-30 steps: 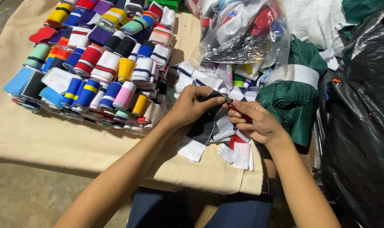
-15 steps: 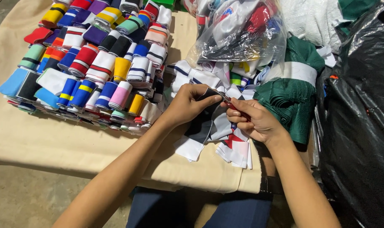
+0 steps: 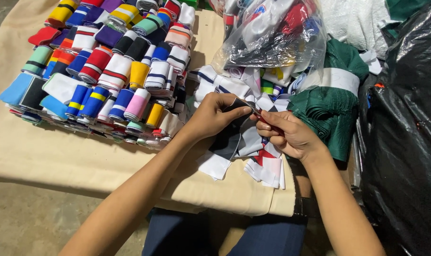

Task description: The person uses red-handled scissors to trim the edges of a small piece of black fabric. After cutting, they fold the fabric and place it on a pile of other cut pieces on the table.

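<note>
— What was hard to make out from the head camera?

— Mostly what sat between the two hands. The left hand (image 3: 215, 116) was pinched shut on the edge of a dark fabric strip (image 3: 229, 137), which hung from its fingertips over the beige cloth (image 3: 83, 156). The right hand (image 3: 289, 135) was closed around something small and reddish (image 3: 265, 121), touching the same strip; it may have been a little cutter, but the fingers hid nearly all of it.

— And the strip itself, where was it?

— In front of the person, just beside the heap of loose white and striped pieces (image 3: 263, 166), partly lying on it. I couldn't tell its lower end from the pieces under it.

— Anything cut off?

— The clear plastic bag (image 3: 272, 38) ran out of the top edge, and its contents were a blur of colours. The black plastic sack (image 3: 405, 132) was cut by the right edge. The green fabric bundle (image 3: 329, 109), wrapped in one white band, lay between them.

— Counts?

— Two hands, one clear bag, one black sack, one green bundle. The rolled coloured bands (image 3: 111, 71) on the left numbered several dozen; the packed rows overlapped too much for an exact count.
</note>
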